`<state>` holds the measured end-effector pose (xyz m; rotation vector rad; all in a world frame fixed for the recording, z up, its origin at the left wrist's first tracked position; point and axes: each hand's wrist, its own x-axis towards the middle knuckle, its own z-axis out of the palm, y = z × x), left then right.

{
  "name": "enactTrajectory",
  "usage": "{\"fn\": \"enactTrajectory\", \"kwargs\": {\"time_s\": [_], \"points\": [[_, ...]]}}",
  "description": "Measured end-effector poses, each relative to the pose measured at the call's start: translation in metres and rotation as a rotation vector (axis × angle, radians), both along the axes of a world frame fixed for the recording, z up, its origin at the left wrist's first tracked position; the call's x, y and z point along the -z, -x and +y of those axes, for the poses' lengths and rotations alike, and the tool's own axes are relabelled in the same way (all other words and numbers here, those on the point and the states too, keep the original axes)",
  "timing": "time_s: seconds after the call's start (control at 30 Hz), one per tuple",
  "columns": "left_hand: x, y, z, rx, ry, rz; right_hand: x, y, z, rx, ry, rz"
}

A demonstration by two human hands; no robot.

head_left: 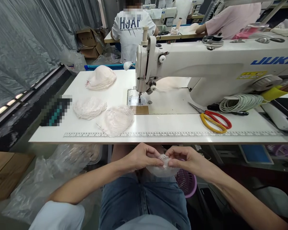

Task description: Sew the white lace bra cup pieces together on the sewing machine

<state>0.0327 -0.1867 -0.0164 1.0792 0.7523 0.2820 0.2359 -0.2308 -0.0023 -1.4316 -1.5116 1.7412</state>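
Both my hands are below the table's front edge, over my lap. My left hand (140, 157) and my right hand (186, 161) pinch a small white lace piece (163, 164) between their fingertips, one on each side. On the white table (172, 127) lie three pale lace cups: one at the back left (101, 77), one left of centre (89, 108), one near the ruler strip (116, 120). A white Juki sewing machine (206, 65) stands behind, its needle (139, 97) over the metal plate.
Scissors with red and yellow handles (214, 121) lie right of the machine, beside a coil of white cord (240, 103). A purple basket (187, 182) sits under the table by my knee. Plastic bags (50, 179) and cardboard are at left. Two other people work at tables behind.
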Motion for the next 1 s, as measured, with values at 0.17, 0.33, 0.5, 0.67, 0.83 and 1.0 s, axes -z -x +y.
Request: {"fn": "enactTrajectory", "kwargs": {"time_s": [0.17,0.33,0.5,0.67,0.83,1.0], "points": [[0.0,0.008,0.0,0.022,-0.014,0.054,0.004,0.005,0.001,-0.014,0.03,0.034],[-0.007,0.013,0.01,0.135,-0.065,0.062,0.003,0.003,0.002,-0.035,0.083,0.076],[-0.007,0.007,0.016,0.211,0.063,0.029,0.001,0.004,0.004,-0.059,0.092,0.082],[-0.008,0.003,0.017,0.193,0.02,0.076,0.0,0.002,0.005,-0.074,0.049,0.067],[-0.012,0.003,0.024,0.223,-0.01,0.108,0.006,0.001,0.008,-0.045,0.022,0.103],[-0.007,0.005,0.025,0.254,-0.012,0.065,0.005,-0.007,0.01,0.09,0.046,0.117]]}}
